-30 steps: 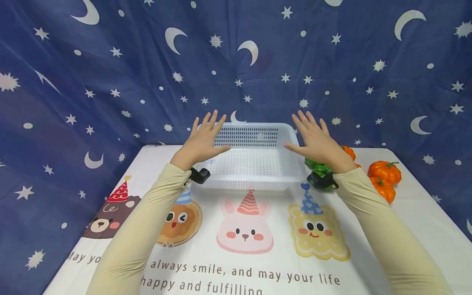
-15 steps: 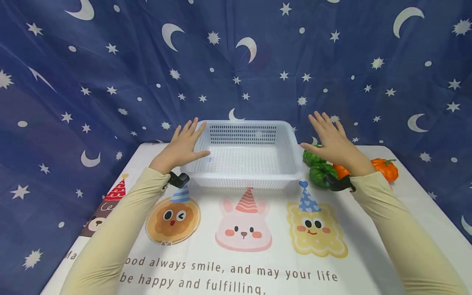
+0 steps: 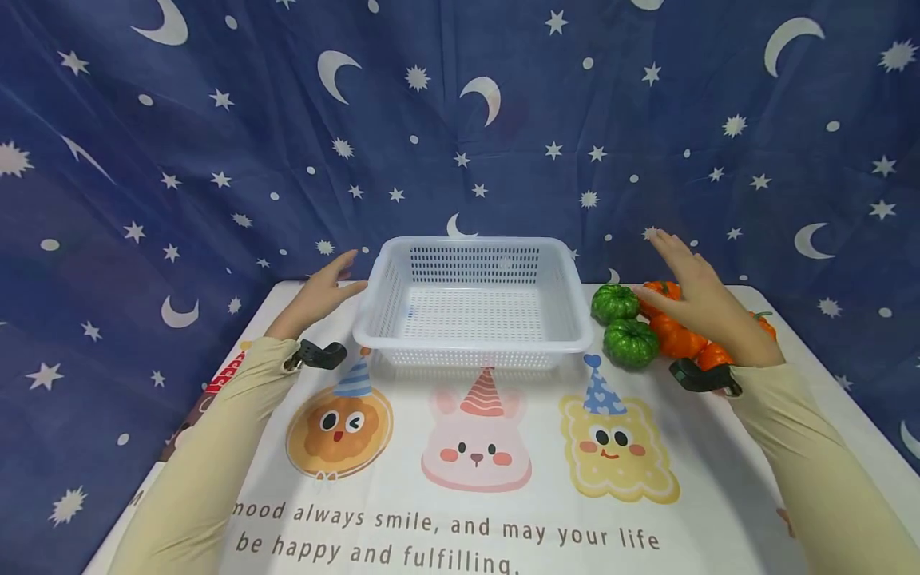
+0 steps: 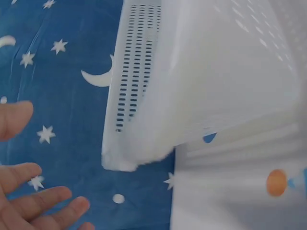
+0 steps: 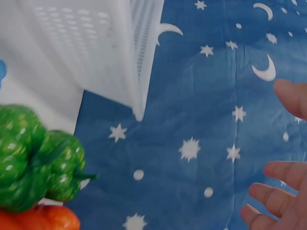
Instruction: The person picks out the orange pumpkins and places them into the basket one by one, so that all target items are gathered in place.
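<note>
My left hand (image 3: 316, 297) hovers just left of the white plastic basket (image 3: 474, 346), apart from it, with nothing in its grasp. In the left wrist view its fingers (image 4: 50, 199) are spread and loosely bent. Over on the right, my right hand (image 3: 707, 307) is held above the orange pumpkins (image 3: 676, 335), partly hiding them. It holds nothing, and its thumb and fingers stand apart in the right wrist view. Two small green pumpkins (image 3: 630, 343) sit between the basket and that hand. The basket shows a slotted wall and a perforated bottom with no items on it.
A white cloth (image 3: 474, 523) printed with cartoon faces and lettering covers the table. Behind it hangs a blue curtain (image 3: 431, 120) with moons and stars. Each wrist wears a black camera mount (image 3: 323, 354).
Both hands have moved outward from over the basket, the left one leftward, the right one rightward over the pumpkins. The left fingers have turned and bent a little. The basket stays in place.
</note>
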A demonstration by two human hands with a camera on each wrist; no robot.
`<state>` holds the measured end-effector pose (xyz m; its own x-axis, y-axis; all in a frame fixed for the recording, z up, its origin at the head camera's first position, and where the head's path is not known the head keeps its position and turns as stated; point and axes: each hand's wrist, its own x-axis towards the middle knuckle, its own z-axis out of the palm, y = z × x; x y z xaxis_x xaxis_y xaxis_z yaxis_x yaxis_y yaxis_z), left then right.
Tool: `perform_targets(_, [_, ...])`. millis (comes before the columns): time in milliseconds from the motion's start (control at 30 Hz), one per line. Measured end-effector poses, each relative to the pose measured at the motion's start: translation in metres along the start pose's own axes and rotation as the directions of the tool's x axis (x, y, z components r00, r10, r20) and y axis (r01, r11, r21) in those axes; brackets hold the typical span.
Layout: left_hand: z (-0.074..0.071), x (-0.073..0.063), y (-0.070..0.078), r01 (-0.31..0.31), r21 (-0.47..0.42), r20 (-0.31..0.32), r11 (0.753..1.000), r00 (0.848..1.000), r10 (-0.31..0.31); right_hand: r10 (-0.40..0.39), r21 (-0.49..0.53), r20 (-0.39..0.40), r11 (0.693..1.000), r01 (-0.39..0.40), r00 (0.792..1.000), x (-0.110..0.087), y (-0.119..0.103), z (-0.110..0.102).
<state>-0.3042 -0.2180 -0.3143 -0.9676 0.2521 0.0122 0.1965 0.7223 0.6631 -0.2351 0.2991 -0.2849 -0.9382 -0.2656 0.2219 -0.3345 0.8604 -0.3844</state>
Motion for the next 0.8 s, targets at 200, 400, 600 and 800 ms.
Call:
perform_targets(200, [0.003,-0.002,-0.016,0.090,-0.256,0.038,0.962,0.996,-0.083,0.098,0.047,-0.008,0.994,-0.097,0.995,-0.019,0.021,-0.001])
perform_targets(400, [0.006,-0.003,-0.031,0.163,-0.402,0.100,0.901,0.986,-0.134,0.162,0.012,-0.035,0.987,-0.162,0.986,-0.034,0.038,-0.002])
perform_targets(600, [0.007,-0.001,-0.045,0.188,-0.402,0.186,0.896,0.975,-0.122,0.203,0.019,-0.075,0.979,-0.202,0.976,-0.044,0.055,0.004])
perform_targets(800, [0.007,0.001,-0.051,0.170,-0.377,0.238,0.911,0.968,-0.082,0.268,0.025,-0.109,0.964,-0.266,0.957,-0.054,0.074,0.013])
